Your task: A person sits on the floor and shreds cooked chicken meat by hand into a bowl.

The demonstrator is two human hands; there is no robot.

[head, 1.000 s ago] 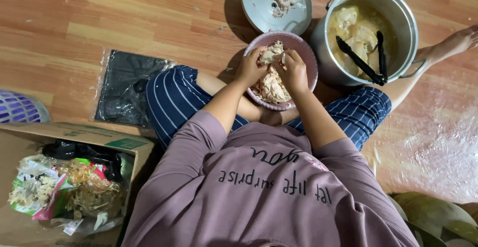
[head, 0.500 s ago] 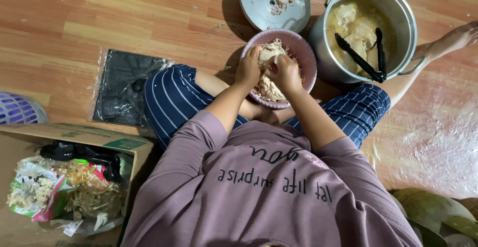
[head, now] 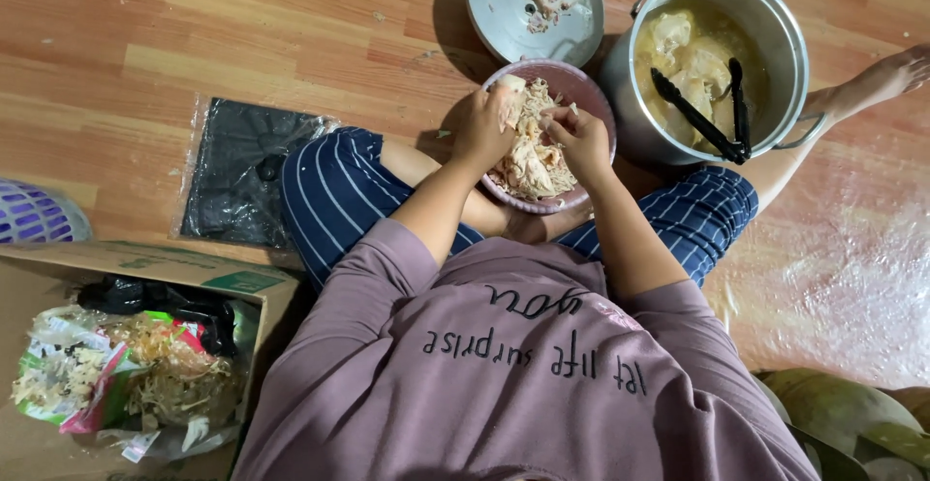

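Head view: the left hand [head: 481, 132] and the right hand [head: 581, 137] meet over the pink bowl [head: 593, 89], which sits on the floor between the knees, directly under both grips, so that whatever comes loose drops into it. The left hand's fingers are closed on a pale piece of chicken [head: 511, 86] at the bowl's far rim. The right hand's fingertips are pinched on a strand above the shredded heap [head: 531, 159], though the exact hold is small and partly hidden. The piece runs lengthwise from the left fingers toward the right ones, roughly across the bowl, its free end pointing at the right hand; held that way, the two grips can pull against each other along its grain.

Beyond the right hand stands the pot [head: 775, 26] with broth, more chicken and black tongs [head: 702, 118], within reach. Beyond the left grip lies the lid [head: 494, 6], turned up and holding scraps.
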